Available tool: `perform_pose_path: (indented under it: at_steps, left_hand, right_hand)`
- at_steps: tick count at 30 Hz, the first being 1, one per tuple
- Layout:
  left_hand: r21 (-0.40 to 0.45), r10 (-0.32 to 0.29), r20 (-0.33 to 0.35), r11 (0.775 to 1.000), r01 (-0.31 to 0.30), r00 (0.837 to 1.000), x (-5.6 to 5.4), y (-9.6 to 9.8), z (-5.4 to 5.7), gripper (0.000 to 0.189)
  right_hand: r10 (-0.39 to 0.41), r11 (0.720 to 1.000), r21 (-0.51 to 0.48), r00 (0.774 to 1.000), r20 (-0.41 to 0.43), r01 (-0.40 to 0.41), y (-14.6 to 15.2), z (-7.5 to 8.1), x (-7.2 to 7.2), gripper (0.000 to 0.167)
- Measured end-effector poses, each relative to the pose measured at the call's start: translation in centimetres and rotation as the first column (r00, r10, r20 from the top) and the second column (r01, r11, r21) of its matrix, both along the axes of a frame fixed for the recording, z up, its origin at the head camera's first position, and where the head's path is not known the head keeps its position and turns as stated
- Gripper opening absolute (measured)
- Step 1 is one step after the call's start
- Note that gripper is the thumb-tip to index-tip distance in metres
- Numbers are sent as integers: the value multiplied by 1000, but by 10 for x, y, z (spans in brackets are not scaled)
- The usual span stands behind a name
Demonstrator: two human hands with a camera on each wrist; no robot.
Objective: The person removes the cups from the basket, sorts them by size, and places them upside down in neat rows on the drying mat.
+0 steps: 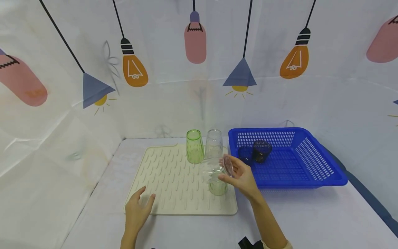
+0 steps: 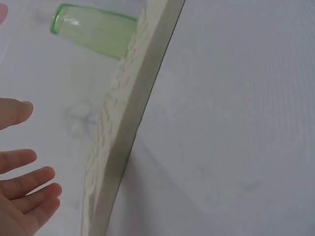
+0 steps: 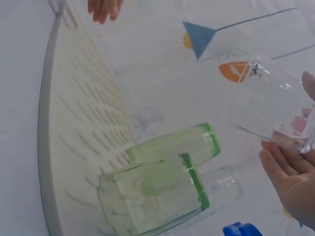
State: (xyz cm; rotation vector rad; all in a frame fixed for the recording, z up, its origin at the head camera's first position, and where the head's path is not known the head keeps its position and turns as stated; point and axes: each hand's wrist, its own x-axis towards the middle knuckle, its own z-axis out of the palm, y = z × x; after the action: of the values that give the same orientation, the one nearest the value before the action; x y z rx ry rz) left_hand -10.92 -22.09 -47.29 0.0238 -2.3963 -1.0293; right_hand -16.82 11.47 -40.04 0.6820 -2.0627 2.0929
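My right hand (image 1: 240, 176) pinches a clear drinking glass (image 1: 212, 169) by one end, holding it on its side above the mat. The right wrist view shows thumb and fingertips at the end of this clear glass (image 3: 275, 108). Below it, a green glass (image 1: 218, 188) stands on the cream ridged mat (image 1: 168, 186), partly hidden in the head view. Farther back on the mat are another green glass (image 1: 195, 148) and an upright clear glass (image 1: 214, 141). Over the mat's front left corner, my left hand (image 1: 136, 211) is spread with nothing in it.
To the right of the mat sits a blue plastic basket (image 1: 295, 166) with perforated sides. Inside it, near its left side, are a dark glass (image 1: 262, 151) and a dark blue glass (image 1: 245, 153). A patterned sheet (image 1: 174, 103) hangs behind the white table (image 1: 102, 204).
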Motion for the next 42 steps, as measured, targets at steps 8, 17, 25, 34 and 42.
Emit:
perform_pose_path:
  at_steps: [8,17,25,34,42]
  left_hand:
    - [-174,107,189,982,-74,976,10,-32,-7,53]
    - [-138,95,493,990,-31,865,9,-56,-15,75]
    - [-115,56,426,993,-8,903,9,-66,-31,70]
    - [-112,52,278,993,-21,959,8,-73,-40,56]
    - [-115,88,300,992,-55,950,3,-74,-42,54]
  right_hand:
    - [-38,994,107,999,3,38,-6,-1,-2,66]
    - [-41,984,174,999,-11,42,-12,0,-7,67]
    - [-21,978,208,1000,18,17,-19,-1,-13,71]
    - [-26,966,258,999,39,15,-31,-4,-21,72]
    - [-86,886,452,994,-64,106,-42,-10,-27,77]
